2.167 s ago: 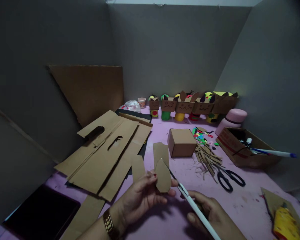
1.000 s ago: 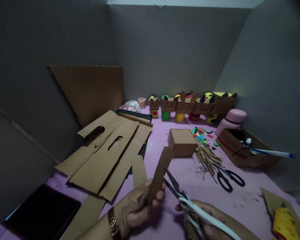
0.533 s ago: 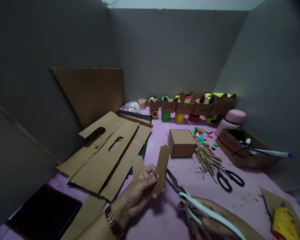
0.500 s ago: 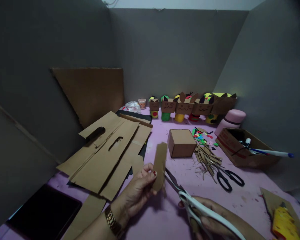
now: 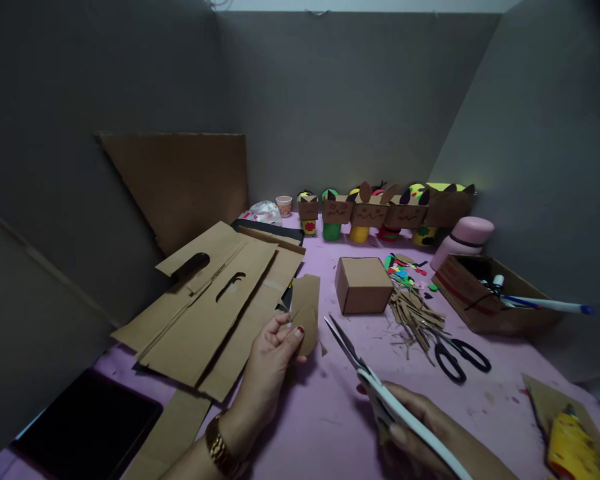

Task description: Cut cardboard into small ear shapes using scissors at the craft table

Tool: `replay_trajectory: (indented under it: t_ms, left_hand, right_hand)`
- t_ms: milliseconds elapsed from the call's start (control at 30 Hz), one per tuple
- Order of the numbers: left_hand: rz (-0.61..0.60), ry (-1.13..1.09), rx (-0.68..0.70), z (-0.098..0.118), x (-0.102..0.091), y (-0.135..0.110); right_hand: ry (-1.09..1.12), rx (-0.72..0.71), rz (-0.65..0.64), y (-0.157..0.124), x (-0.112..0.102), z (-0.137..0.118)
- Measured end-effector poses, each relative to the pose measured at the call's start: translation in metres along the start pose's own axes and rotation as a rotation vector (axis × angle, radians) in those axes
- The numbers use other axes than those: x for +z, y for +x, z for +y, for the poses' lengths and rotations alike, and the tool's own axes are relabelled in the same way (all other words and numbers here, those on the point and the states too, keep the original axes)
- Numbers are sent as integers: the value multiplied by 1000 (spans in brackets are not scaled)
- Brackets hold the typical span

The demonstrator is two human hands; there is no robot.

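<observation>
My left hand (image 5: 275, 360) pinches a small strip of brown cardboard (image 5: 306, 310) between thumb and fingers, its lower end rounded. In my right hand (image 5: 410, 413) is a pair of white-handled scissors (image 5: 375, 387), fingers wrapped round the handles. The blades are slightly apart and point up toward the strip, with a gap between them and it. A small cardboard scrap shows by the strip's lower right edge. Beyond the scissors stands a closed cardboard box (image 5: 364, 287).
Flat cardboard sheets (image 5: 210, 307) lie at left, above a dark tablet-like slab (image 5: 87, 423). At right are cardboard trimmings (image 5: 413, 313), black-handled scissors (image 5: 460, 357), an open cardboard tray (image 5: 475, 313) and a yellow glue gun (image 5: 573, 447). Several animal-faced figures (image 5: 370, 213) line the back.
My left hand has moved left and slightly up with the cardboard strip, away from the scissors. The blades have drawn clear of the strip, and a scrap shows beside its lower edge.
</observation>
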State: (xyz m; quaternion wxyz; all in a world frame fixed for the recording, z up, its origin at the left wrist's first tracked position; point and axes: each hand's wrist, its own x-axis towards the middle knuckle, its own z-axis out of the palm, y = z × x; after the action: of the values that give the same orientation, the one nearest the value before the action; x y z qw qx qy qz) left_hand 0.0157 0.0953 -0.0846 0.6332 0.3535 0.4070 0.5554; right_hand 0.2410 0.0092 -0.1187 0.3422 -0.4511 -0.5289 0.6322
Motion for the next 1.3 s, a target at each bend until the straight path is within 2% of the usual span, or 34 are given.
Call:
replay_trajectory:
  t_ms: [133,367,600,767,933,1133,1300]
  left_hand:
    - [9,21,9,2,0,-1]
    - [29,15,36,1,1,-4]
    - [17,51,51,-1,1,-6]
    - [97,17,86,3,0,-4]
    - [68,39,82,3,1,-4]
    - [106,65,109,5,0,-5]
    - [103,73,98,5,3,-7]
  right_hand:
    - [-85,-10,24,0,1,-3]
    - [-147,10,-31,0,9,-17]
    - [-182,3,-31,1,8,-17]
    - [-177,-26,-2,-1,7,-16]
    - [-159,-31,-36,1,7,-9]
    - [-182,-84,81,-2,0,-4]
    - [-125,-6,-31,-3,4,-6]
